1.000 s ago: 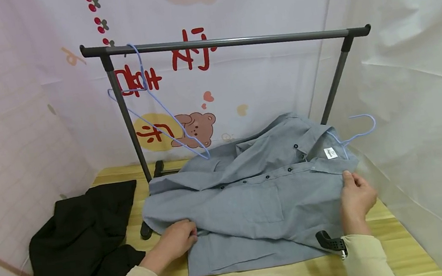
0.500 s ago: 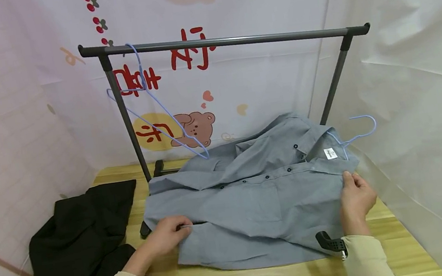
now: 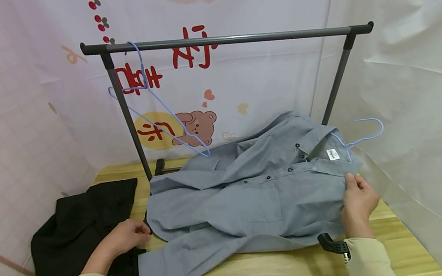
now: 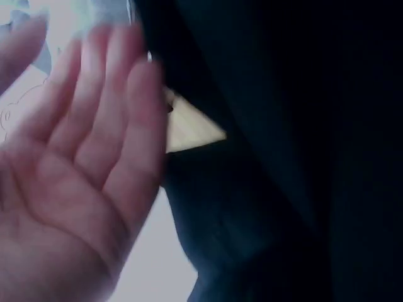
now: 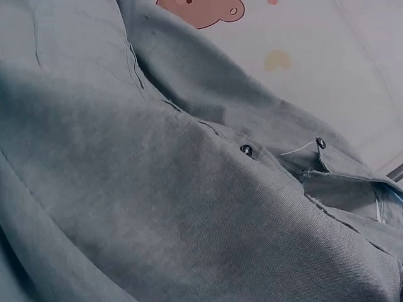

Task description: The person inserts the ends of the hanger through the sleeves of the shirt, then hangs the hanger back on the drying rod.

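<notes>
A grey-blue button-up shirt [image 3: 230,202] lies spread on the table, its collar toward the right. A blue wire hanger [image 3: 363,138] sits inside the neck, with its hook sticking out past the collar. My right hand [image 3: 359,201] pinches the shirt at the shoulder beside the collar. The near sleeve [image 3: 179,262] stretches out to the left along the table's front. Just above its cuff is my left hand [image 3: 122,239], holding nothing; the left wrist view shows its palm with fingers extended. Shirt front and buttons [image 5: 246,151] fill the right wrist view, where the right hand is hidden.
A dark metal clothes rack [image 3: 232,38] stands behind the shirt, and a second blue hanger [image 3: 143,71] hangs at its left end. Black folded cloth [image 3: 78,238] lies on the wooden table [image 3: 274,274] at the left, beneath my left forearm. Printed white curtains surround the table.
My left hand drew the near sleeve out from the shirt toward the left, then let it go and moved further left. The right hand keeps its grip at the shoulder.
</notes>
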A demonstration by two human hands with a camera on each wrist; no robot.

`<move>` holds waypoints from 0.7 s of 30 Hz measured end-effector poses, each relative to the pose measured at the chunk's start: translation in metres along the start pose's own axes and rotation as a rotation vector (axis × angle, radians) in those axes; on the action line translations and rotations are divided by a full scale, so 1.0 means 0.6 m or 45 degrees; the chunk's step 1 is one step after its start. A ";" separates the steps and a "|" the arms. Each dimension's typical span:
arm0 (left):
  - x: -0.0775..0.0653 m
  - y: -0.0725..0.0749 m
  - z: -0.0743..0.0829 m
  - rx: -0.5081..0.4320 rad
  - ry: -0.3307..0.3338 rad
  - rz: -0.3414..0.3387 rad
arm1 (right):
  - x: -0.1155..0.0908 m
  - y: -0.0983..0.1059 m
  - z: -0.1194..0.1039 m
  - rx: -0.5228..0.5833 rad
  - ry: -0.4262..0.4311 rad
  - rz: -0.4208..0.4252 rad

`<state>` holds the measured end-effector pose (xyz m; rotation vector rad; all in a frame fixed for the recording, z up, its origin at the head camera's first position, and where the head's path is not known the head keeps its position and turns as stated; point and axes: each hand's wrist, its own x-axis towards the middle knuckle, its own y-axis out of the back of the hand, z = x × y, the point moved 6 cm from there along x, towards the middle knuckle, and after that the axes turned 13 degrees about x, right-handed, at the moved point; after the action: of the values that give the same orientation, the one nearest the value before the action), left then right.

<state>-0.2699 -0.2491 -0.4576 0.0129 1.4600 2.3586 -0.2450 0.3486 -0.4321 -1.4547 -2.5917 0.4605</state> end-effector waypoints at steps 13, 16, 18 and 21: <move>0.054 -0.062 0.011 0.415 0.387 -0.010 | -0.004 0.001 -0.004 0.000 0.004 -0.021; 0.060 -0.063 0.022 0.439 0.360 0.062 | -0.004 0.003 -0.003 0.007 0.012 -0.024; 0.063 -0.059 0.026 0.366 0.337 0.116 | -0.003 0.004 -0.001 0.003 0.001 -0.024; 0.063 -0.041 0.025 0.057 0.340 0.205 | -0.003 0.008 -0.002 0.001 -0.020 -0.009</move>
<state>-0.2949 -0.2143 -0.4789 -0.1864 1.6911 2.5338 -0.2398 0.3495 -0.4326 -1.4474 -2.6080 0.4739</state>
